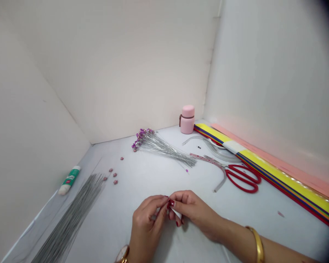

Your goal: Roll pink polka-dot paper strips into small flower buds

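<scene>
"The grip?"

"Right hand (194, 210) pinches a small white tapering strip (177, 213) over the white worktop (148, 175); left hand's (148, 215) fingertips press together, contents hidden."

"Hazard?"

"Slackening could drop it; a leftward sweep could scatter small pink beads (115, 182)."

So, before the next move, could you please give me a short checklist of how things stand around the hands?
1. Left hand and right hand meeting: ok.
2. White piece fully visible: not ok, partly hidden between the hands.
3. Left hand's own hold: cannot tell, hidden.
4. Red-handled scissors apart from both hands: ok.
5. Glue stick upright: not ok, lying on its side.
6. Small pink pieces gathered: not ok, scattered near the grey wires.
</scene>
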The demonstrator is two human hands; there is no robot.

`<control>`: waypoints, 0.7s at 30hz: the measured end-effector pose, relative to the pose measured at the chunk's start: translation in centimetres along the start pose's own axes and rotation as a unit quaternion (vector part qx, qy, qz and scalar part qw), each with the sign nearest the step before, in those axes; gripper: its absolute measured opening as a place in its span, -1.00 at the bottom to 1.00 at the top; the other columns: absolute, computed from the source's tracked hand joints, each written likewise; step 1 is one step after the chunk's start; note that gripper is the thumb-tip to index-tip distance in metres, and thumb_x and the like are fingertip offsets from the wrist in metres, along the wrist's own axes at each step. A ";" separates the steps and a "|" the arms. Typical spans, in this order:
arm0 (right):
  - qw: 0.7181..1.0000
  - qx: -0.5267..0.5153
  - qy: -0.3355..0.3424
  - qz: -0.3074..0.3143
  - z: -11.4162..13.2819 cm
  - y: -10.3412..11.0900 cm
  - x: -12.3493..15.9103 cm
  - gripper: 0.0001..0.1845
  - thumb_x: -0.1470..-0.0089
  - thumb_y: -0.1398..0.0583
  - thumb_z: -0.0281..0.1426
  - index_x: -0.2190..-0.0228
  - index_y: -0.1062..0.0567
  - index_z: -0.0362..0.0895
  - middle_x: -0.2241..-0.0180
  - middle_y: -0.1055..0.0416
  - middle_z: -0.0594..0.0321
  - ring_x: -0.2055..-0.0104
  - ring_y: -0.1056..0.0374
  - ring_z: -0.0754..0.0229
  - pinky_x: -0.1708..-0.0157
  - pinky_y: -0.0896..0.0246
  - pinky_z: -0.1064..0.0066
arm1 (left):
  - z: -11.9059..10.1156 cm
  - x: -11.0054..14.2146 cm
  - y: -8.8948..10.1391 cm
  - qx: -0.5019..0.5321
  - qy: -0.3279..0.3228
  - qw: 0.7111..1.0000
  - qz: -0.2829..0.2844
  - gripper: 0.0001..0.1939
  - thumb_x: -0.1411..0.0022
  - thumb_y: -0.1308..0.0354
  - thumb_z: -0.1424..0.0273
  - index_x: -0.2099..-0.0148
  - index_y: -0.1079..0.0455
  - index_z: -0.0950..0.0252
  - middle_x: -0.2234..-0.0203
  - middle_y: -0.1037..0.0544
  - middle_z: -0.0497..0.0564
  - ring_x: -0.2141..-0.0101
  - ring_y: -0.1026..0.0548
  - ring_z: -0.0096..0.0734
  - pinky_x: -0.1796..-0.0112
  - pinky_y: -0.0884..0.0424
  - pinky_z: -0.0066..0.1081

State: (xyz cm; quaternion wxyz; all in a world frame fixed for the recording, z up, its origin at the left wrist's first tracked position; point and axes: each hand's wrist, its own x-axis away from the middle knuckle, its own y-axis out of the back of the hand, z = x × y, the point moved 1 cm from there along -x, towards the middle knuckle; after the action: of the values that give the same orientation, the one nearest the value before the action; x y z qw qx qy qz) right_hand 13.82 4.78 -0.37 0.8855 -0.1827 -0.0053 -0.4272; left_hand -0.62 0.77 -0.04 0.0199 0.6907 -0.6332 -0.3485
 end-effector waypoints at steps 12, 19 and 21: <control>0.999 0.020 0.023 -0.025 0.4 -0.1 0.1 -0.65 0.07 -0.16 -0.16 0.46 -0.48 -0.22 0.60 -0.32 0.31 0.61 -0.15 0.40 0.57 0.00 0.55 | 0.0 0.0 -0.4 0.193 0.195 0.962 0.003 -0.76 -0.10 -0.09 0.40 0.14 -0.38 0.29 0.33 -0.53 0.09 0.38 -0.49 -0.34 0.33 -0.41 -0.42; 0.995 0.064 0.016 -0.074 0.2 0.0 -0.1 -0.68 0.11 -0.20 -0.19 0.59 -0.44 -0.23 0.65 -0.33 0.32 0.64 -0.14 0.41 0.63 0.04 0.55 | -0.7 -0.8 -0.7 0.263 0.270 0.926 0.010 -0.85 -0.06 -0.14 0.38 0.37 -0.46 0.36 0.53 -0.56 0.02 0.47 -0.47 -0.41 0.38 -0.38 -0.49; 0.994 0.072 0.016 -0.084 0.1 0.0 -0.1 -0.68 0.13 -0.21 -0.19 0.59 -0.44 -0.24 0.64 -0.33 0.31 0.64 -0.15 0.40 0.63 0.04 0.55 | -0.4 -0.7 -0.6 0.241 0.273 0.931 -0.005 -0.85 -0.04 -0.15 0.38 0.37 -0.46 0.36 0.49 -0.58 0.04 0.44 -0.47 -0.39 0.35 -0.38 -0.48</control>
State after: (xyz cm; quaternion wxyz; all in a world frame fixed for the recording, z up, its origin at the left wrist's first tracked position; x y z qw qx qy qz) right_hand 13.80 4.91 -0.27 0.8571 -0.1106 -0.0377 -0.5017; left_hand 0.14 1.35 0.34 0.0231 0.7466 -0.6647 0.0161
